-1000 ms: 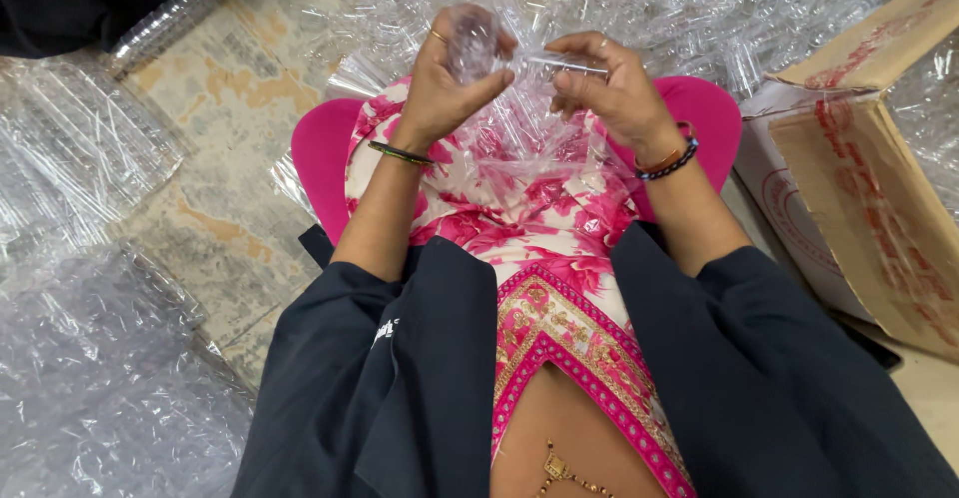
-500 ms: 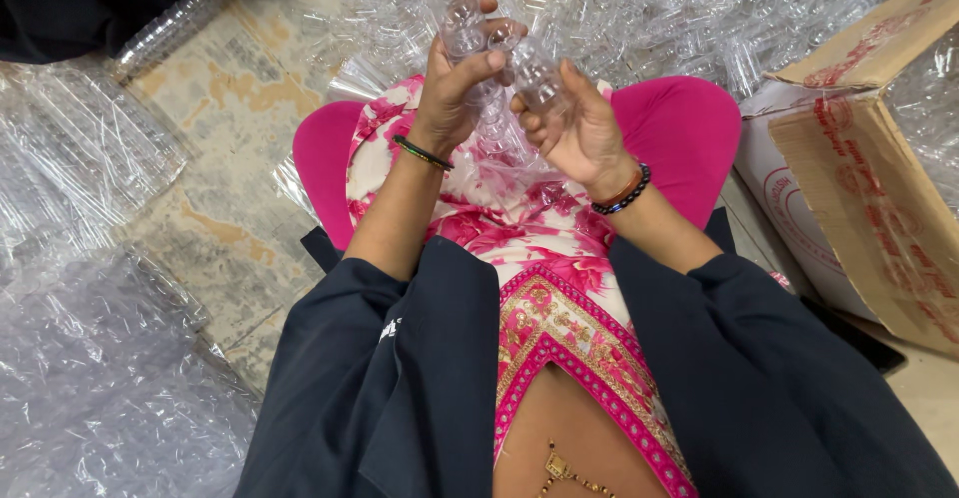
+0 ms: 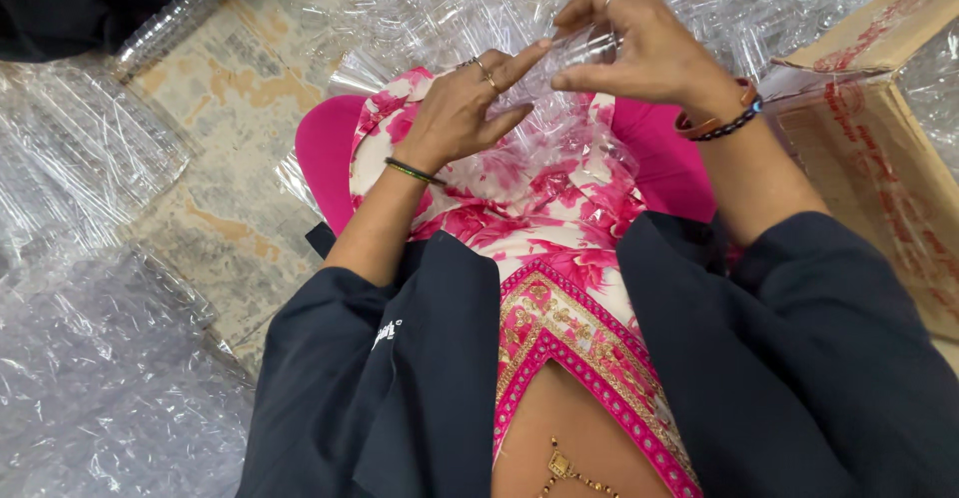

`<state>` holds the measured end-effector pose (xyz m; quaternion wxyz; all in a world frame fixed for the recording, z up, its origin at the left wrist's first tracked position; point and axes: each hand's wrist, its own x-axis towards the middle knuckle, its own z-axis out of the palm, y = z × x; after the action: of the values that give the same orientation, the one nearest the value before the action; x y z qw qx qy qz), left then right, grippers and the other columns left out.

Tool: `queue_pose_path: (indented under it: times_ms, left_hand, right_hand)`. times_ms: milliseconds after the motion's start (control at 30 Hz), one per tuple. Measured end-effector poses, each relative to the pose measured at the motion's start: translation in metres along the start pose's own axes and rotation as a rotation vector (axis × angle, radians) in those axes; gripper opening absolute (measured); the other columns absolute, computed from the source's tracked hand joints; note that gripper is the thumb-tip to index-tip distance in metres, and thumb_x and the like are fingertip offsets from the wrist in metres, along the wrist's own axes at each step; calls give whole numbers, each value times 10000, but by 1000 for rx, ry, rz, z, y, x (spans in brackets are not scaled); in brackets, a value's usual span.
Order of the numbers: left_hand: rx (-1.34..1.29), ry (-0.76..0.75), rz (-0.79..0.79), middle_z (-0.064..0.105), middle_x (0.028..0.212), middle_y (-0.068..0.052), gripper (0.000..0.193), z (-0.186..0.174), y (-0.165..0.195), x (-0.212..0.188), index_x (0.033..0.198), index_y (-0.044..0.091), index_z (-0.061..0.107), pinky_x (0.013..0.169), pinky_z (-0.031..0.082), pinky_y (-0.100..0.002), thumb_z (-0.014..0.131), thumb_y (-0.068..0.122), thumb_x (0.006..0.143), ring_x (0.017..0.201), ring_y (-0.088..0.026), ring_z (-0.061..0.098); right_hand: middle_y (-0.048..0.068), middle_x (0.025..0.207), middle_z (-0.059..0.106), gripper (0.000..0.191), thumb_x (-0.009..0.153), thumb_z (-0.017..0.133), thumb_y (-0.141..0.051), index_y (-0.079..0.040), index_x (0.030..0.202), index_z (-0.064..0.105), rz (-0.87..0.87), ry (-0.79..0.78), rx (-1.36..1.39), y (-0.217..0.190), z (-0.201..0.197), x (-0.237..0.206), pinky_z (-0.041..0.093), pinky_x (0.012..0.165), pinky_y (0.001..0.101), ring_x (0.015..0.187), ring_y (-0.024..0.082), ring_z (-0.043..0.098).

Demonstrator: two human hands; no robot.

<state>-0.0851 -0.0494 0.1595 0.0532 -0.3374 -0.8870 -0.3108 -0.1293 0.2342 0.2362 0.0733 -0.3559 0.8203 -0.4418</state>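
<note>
Worn stone floor (image 3: 225,188), plastic-strewn

A worn, mottled stone floor (image 3: 215,118) lies below, heaped with crinkled clear plastic wrapping (image 3: 90,398) on the left; an open brown cardboard box (image 3: 889,148) sits at right under even, soft light

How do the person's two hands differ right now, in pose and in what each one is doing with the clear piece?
The right hand is raised higher and pinches the clear plastic piece between thumb and fingers; the left hand sits lower and only touches it with an extended forefinger. The right wrist wears a brown and beaded bracelet; the left wrist wears a thin dark band. Both hands wear rings and work above the lap.
</note>
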Motion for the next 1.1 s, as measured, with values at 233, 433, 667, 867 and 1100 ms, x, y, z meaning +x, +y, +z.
queue_pose_path:
  times_ms: [233,433,667,867,1100]
  left_hand:
    - [-473,558,-108,554,1363,-183,714,19,-30,0,1590,137,319,961,598,-390,777,98,1044,1144,-256,653]
    - [-1231,564,-387,660,1252,-119,799,26,-14,21,1533,60,356,728,624,-306,845,130,905,949,-160,712]
    - [-1527,485,-281,659,1285,-128,716,14,-5,37,1511,22,425,722,571,-322,847,122,941,896,-164,668]
    - [-1453,445,-330,652,1239,-102,741,9,-10,33,1486,41,422,713,576,-316,867,52,894,893,-157,674]
    - [-535,245,-161,672,1368,-123,732,-6,-13,15,1523,120,489,983,603,-361,916,171,931,1145,-259,713]
  right_hand:
    - [54,1230,686,385,1048,814,-120,-41,1354,594,65,514,701,13,7,-11,566,880,253,1024,126,666]
    - [77,1335,599,473,1033,794,-52,-57,1404,500,10,523,978,13,88,-4,551,1096,296,1230,156,632]
    - [153,1113,728,422,1108,679,-360,7,1297,593,237,327,1509,16,99,-10,562,803,286,907,185,685]
    - [79,1177,716,414,978,724,-335,-68,1265,588,335,421,1490,23,97,-10,569,783,314,990,197,722]
    - [27,936,631,284,1012,852,-201,-80,1175,653,68,595,793,15,1,-9,480,721,245,794,100,591]
